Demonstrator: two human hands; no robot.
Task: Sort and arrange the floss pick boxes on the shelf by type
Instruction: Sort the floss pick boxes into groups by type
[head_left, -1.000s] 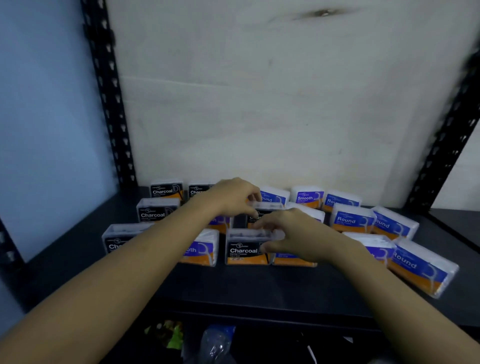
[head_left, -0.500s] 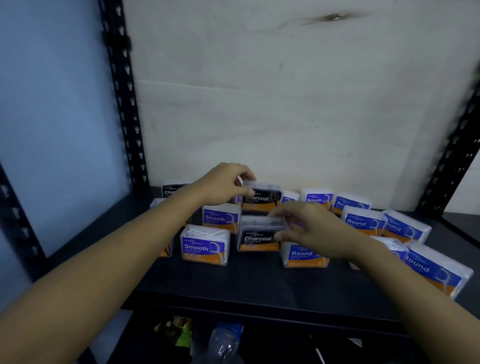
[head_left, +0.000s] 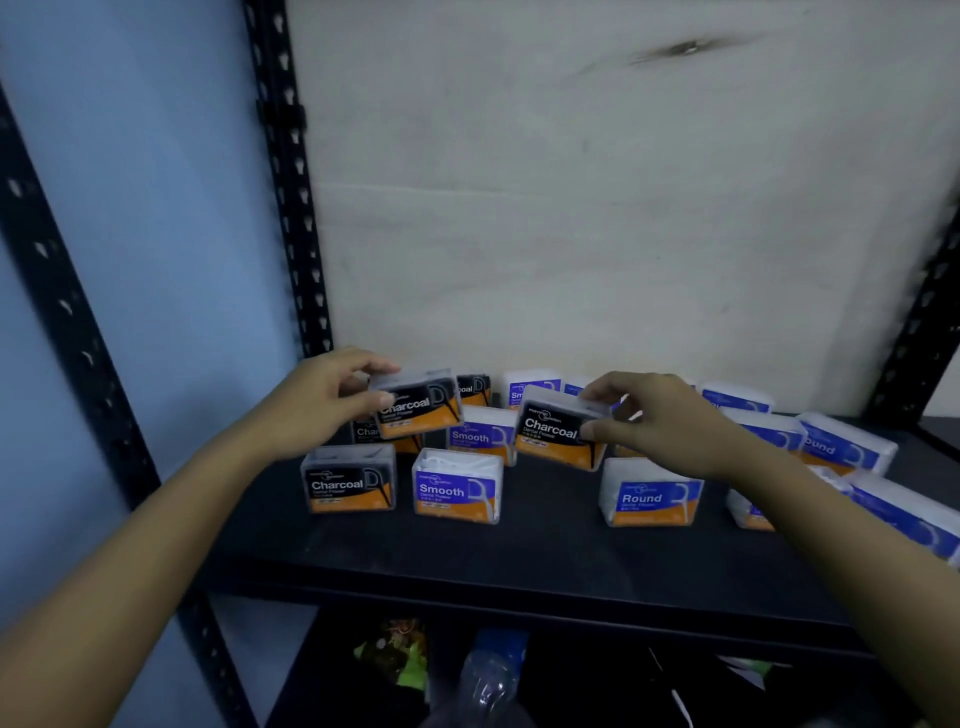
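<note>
My left hand (head_left: 322, 397) grips a black-label Charcoal box (head_left: 418, 408) and holds it raised above the shelf's left side. My right hand (head_left: 649, 415) grips a second Charcoal box (head_left: 558, 428), also lifted, over the middle. On the dark shelf (head_left: 519, 551) stand another Charcoal box (head_left: 349, 483) at front left, a purple Smooth box (head_left: 457, 488) beside it, a second Smooth box (head_left: 480, 434) behind, and a blue Round box (head_left: 652, 493) at front right. More Charcoal boxes are partly hidden behind my left hand.
Several Round boxes (head_left: 841, 447) crowd the shelf's right side, and more Smooth boxes (head_left: 530, 387) line the back wall. Black perforated uprights (head_left: 291, 208) frame the shelf. Below the shelf lie a plastic bottle (head_left: 488, 675) and green packaging (head_left: 400, 652).
Both hands have lifted their Charcoal boxes off the shelf and carried them leftward. The camera has shifted, so the shelf sits further right in view.
</note>
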